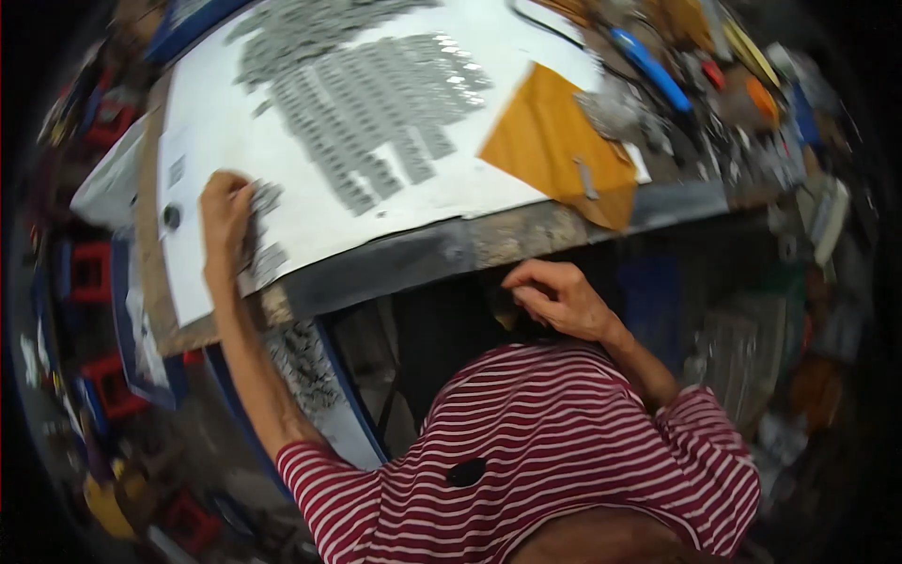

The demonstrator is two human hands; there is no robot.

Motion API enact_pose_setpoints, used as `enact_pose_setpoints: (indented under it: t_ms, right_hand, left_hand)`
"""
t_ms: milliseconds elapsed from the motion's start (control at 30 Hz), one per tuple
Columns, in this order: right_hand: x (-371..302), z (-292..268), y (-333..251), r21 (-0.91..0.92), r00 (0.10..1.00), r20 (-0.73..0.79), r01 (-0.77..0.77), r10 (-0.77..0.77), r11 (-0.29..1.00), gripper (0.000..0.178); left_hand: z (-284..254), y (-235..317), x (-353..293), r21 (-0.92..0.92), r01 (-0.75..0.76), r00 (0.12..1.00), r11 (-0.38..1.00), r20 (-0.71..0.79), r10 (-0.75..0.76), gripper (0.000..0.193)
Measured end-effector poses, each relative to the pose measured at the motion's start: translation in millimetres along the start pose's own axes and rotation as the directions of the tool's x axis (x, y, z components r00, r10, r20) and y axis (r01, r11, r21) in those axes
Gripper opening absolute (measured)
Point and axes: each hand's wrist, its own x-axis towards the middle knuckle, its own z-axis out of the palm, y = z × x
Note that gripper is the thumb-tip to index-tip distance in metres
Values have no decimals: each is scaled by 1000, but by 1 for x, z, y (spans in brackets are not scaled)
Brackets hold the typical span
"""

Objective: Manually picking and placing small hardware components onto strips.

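My left hand point(225, 211) rests on the white board point(211, 132) near its left side, fingers curled down. Beside those fingers lies a small group of grey metal-looking pieces point(267, 202); whatever the fingertips hold is hidden. My right hand point(564, 299) hovers over my lap, just off the near edge of the table, with fingers bent together. Anything within its grip is too dark to make out. Many small grey pieces point(348, 117) lie in rows on the board, with a looser heap point(301, 42) behind them.
An orange-brown sheet point(554, 141) lies at the board's right, a small metal strip point(586, 179) on it. Tools, including one with a blue handle point(653, 70), clutter the far right. A blue-edged tray point(315, 376) of small pieces sits below the table. Red stools point(91, 273) stand left.
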Motion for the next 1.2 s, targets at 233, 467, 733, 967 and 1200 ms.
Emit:
enact_pose_setpoints:
  t_ms: [233, 467, 733, 967, 1200]
  right_hand:
    - [-10, -41, -13, 190, 977, -202, -27, 66, 981, 10]
    - [10, -99, 14, -209, 839, -507, 103, -198, 973, 9]
    - [52, -129, 33, -771, 810, -178, 237, -558, 590, 10]
    - [62, -149, 38, -726, 877, -46, 299, -478, 619, 10]
    - [69, -155, 35, -691, 879, 61, 380, -474, 615, 10]
  left_hand:
    - [-11, 11, -3, -21, -17, 997, 1000, 80, 19, 10]
    - [-3, 15, -7, -36, -49, 998, 998, -28, 48, 10]
    - [-4, 33, -15, -234, 41, 991, 971, -115, -69, 11]
    - [3, 73, -39, -413, 34, 966, 910, -219, -135, 20]
    - [5, 111, -73, -446, 112, 960, 888, -182, -212, 25]
